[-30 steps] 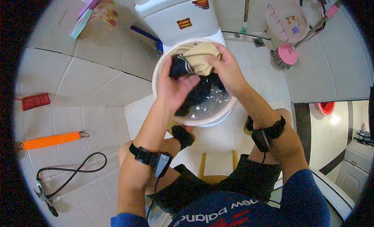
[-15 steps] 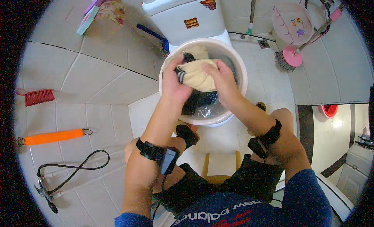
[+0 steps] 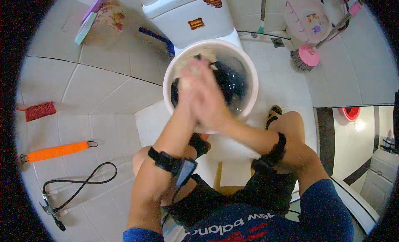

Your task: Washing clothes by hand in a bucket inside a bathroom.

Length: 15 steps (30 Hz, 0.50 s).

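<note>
My left hand (image 3: 189,90) and right hand (image 3: 210,104), pressed together, rub cloth over the white basin (image 3: 249,82) at twelve o'clock, dark laundry (image 3: 228,77) unwashed.

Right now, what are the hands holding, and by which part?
Both hands, left hand and right hand, are pressed together over the white bucket. Motion blur hides what they hold and where.

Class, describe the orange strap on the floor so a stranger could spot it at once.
Start at the white basin under the hands and look far left across the tiled floor. The orange strap lies flat between a red brush and a looped black cable; only it is orange.
</note>
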{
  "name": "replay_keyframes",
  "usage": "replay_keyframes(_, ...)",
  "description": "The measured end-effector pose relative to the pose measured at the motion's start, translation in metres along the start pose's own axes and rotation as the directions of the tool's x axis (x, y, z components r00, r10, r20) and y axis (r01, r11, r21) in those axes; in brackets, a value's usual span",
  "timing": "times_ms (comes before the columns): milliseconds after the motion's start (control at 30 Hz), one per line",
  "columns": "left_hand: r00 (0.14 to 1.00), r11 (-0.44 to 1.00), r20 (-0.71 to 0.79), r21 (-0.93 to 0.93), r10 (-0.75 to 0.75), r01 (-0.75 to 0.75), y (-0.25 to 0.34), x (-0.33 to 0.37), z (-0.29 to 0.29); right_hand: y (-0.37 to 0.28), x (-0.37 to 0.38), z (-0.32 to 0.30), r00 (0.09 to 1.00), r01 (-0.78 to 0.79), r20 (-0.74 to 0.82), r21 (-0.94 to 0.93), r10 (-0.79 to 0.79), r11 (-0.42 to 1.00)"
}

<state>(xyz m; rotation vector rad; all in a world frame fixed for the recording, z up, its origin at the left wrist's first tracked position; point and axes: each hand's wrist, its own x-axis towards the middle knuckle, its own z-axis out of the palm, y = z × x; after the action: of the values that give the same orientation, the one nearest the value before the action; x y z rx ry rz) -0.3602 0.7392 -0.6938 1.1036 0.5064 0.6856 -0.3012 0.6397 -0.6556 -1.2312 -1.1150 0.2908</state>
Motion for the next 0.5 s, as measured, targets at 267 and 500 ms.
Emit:
replay_keyframes(267,0.962,0.967,-0.18,-0.19,-0.204,0.169,0.01,-0.013,0.046,0.03,0.022,-0.021,0.928,-0.294,-0.178,0.197,0.329,0.935)
replay_keyframes(500,0.917,0.918,-0.257,-0.334,-0.305,0.211,0.029,-0.021,0.086,0.047,0.041,-0.033,0.833,-0.402,-0.194,0.43,0.518,0.808)
